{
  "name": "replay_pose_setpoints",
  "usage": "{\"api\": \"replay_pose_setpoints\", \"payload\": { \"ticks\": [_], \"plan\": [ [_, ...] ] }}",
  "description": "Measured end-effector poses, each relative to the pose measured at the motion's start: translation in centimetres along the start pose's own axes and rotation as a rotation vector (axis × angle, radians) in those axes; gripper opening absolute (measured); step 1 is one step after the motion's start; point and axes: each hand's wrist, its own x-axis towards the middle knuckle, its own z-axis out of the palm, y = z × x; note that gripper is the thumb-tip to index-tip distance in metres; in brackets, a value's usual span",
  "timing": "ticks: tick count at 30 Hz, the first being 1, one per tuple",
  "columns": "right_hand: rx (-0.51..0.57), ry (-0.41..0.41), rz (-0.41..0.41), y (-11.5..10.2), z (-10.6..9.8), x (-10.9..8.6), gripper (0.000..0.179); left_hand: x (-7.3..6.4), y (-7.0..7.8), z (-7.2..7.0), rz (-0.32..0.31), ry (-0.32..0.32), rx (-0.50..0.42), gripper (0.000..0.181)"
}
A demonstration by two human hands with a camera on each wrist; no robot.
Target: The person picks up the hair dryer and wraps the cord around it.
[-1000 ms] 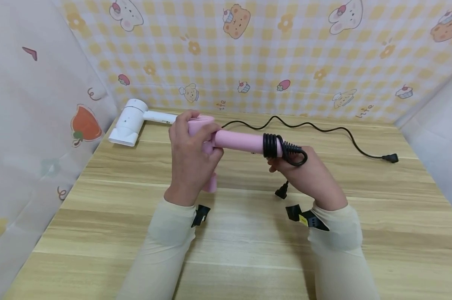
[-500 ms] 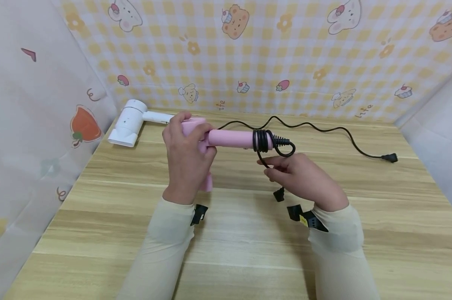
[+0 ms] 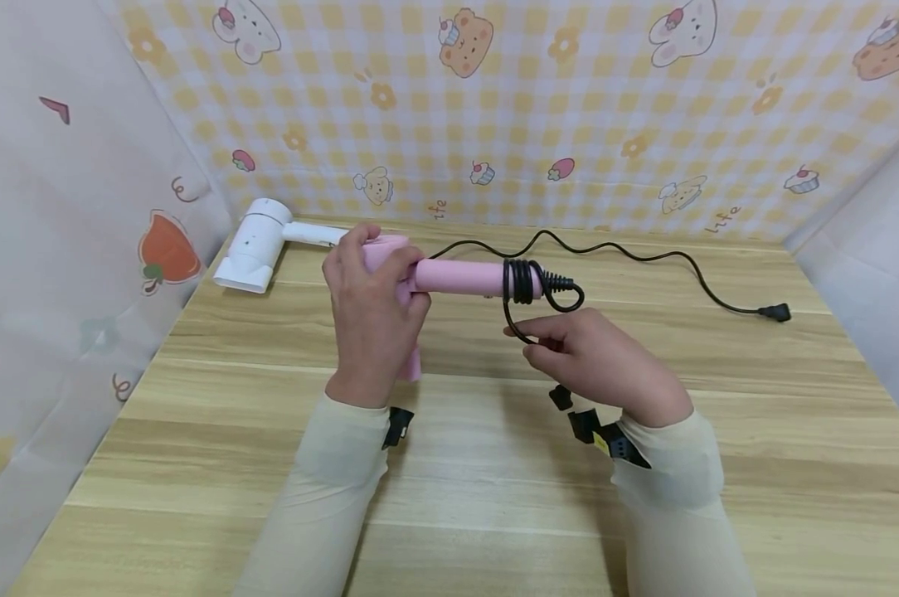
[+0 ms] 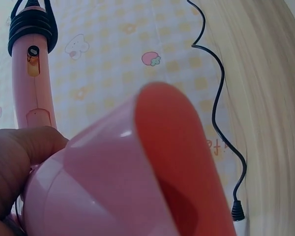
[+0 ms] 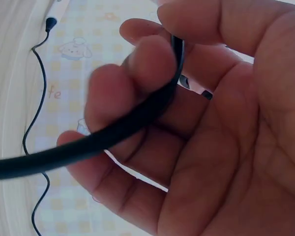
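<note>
My left hand grips a pink hair dryer around its head, holding it above the table with the handle pointing right. In the left wrist view, the dryer's wide nozzle fills the lower middle, and the thumb presses near the base of the handle. Several turns of black cord wrap the handle's far end. Just below that end, my right hand pinches the loose stretch of cord, which crosses the curled fingers in the right wrist view. The plug hangs under the right hand.
At the back left of the wooden table lies a white hair dryer. Its black cord runs wavily along the back to a plug at the right. A patterned cloth stands behind the table.
My right hand has come from behind the handle's end down to its front side, drawing the cord around with it. The pink hair dryer and left hand have shifted slightly left.
</note>
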Motion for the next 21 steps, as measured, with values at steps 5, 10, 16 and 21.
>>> {"api": "replay_pose_setpoints", "payload": {
  "ticks": [5, 10, 16, 21],
  "plan": [
    [-0.022, 0.006, -0.014, -0.3, -0.1, -0.2, 0.030, -0.1, 0.1, 0.1, 0.006, 0.002, 0.020, 0.028],
    [-0.048, 0.036, -0.030, -0.8, -0.2, -0.5, 0.029, -0.1, 0.2, 0.3, 0.033, 0.020, 0.051, 0.026],
    [-0.073, 0.090, -0.061, -1.2, -0.3, -0.6, 0.024, -0.1, 0.3, 0.7, 0.056, 0.022, 0.071, 0.024],
    [-0.073, 0.169, -0.097, -1.3, -0.4, -0.7, 0.016, -0.2, 0.4, 0.7, 0.043, 0.011, 0.088, 0.026]
  ]
}}
